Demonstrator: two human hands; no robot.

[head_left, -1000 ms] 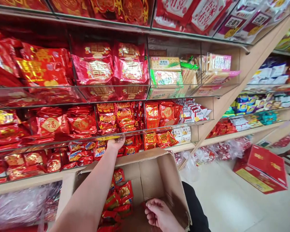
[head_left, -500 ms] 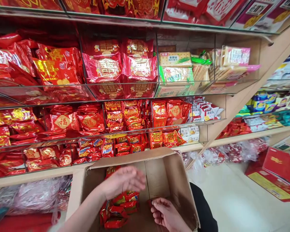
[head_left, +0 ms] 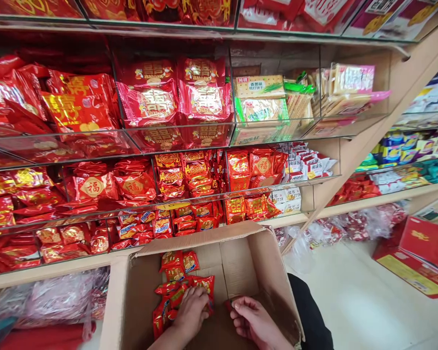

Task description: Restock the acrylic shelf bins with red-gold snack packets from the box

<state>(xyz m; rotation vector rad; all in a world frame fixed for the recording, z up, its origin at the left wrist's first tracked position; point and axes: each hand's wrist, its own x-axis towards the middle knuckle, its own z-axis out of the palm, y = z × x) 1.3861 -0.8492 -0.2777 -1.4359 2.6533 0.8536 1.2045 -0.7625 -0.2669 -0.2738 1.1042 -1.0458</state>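
Note:
Inside an open cardboard box (head_left: 237, 262) lie several small red snack packets (head_left: 173, 262), mostly along its left side. My left hand (head_left: 192, 308) is down on this pile, its fingers curled over a red snack packet (head_left: 206, 283); the fingertips are partly hidden. To the right, my right hand (head_left: 253, 318) is closed, thumb against fingers, on another small red packet (head_left: 228, 305) that shows only at its edge. The two hands are apart, both within the box.
Shelves with clear dividers hold red snack packets (head_left: 95, 185) and cracker packs (head_left: 262, 90) beyond the box. Plastic-bagged goods (head_left: 53, 296) lie under the shelf at left. A red carton (head_left: 414, 262) stands on the floor at right. A black-clothed leg (head_left: 308, 311) is beside the box.
My left hand has come down from above the box onto the packets, uncovering those near the back wall. My right hand stays almost in place, still closed on its packet.

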